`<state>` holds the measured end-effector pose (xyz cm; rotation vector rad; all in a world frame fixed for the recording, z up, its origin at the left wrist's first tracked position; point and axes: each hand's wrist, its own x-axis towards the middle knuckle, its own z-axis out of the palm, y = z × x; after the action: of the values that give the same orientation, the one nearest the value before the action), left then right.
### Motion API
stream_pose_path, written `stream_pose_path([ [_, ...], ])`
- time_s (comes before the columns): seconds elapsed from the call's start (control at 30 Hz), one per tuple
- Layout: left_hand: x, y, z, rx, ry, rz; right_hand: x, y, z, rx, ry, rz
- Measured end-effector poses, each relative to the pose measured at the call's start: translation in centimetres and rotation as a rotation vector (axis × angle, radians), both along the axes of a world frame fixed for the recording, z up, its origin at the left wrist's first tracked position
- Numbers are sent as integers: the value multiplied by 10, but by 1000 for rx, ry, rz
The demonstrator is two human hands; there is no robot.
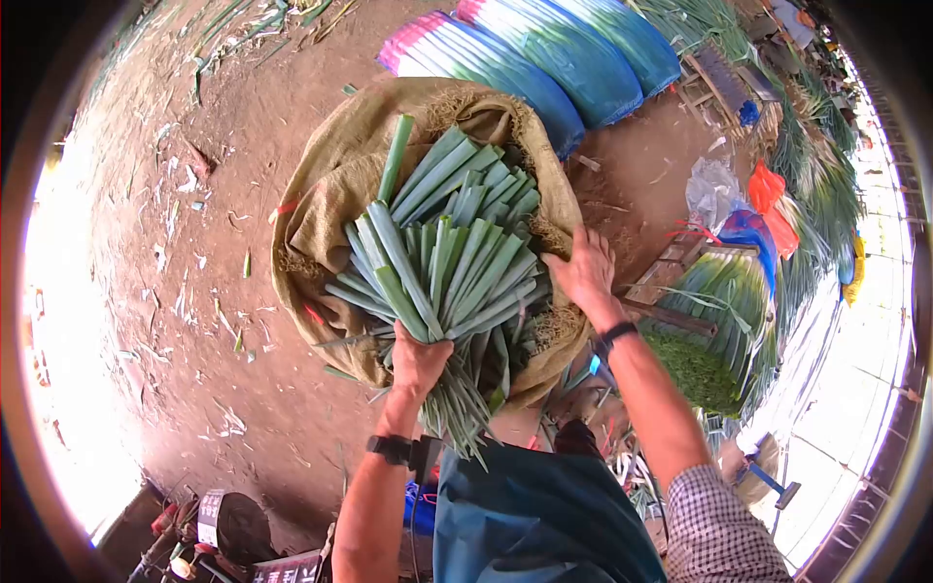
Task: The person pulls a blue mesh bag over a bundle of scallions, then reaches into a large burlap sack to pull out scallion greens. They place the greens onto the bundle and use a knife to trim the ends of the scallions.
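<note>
A large burlap sack [326, 209] stands on the ground in front of me, its mouth folded wide. Cut green onion tops [457, 257], thick and tube-like, fill it in a heap. My left hand [421, 358] is closed around a bunch of these tops at the sack's near edge; cut ends point away from me and thin tips hang down toward my apron. With thumb on the inner side and fingers over the outside, my right hand [585, 272] grips the sack's right rim.
Long bundles in blue mesh bags [530, 73] lie beyond the sack. At right are a pile of long green onions [724, 301], wooden slats [671, 267], orange plastic [773, 209] and a blue-handled tool [773, 486]. Leaf scraps litter the dirt floor [219, 321].
</note>
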<state>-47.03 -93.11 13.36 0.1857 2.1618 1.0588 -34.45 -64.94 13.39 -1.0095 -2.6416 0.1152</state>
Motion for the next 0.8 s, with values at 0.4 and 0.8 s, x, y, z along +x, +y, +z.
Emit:
stream_pose_path([
  [0.4, 12, 20, 71, -185, 322, -578, -23, 84, 124, -1433, 1352, -322],
  [0.8, -32, 175, -62, -195, 291, -1293, 33, -27, 157, -910, 513, 62],
])
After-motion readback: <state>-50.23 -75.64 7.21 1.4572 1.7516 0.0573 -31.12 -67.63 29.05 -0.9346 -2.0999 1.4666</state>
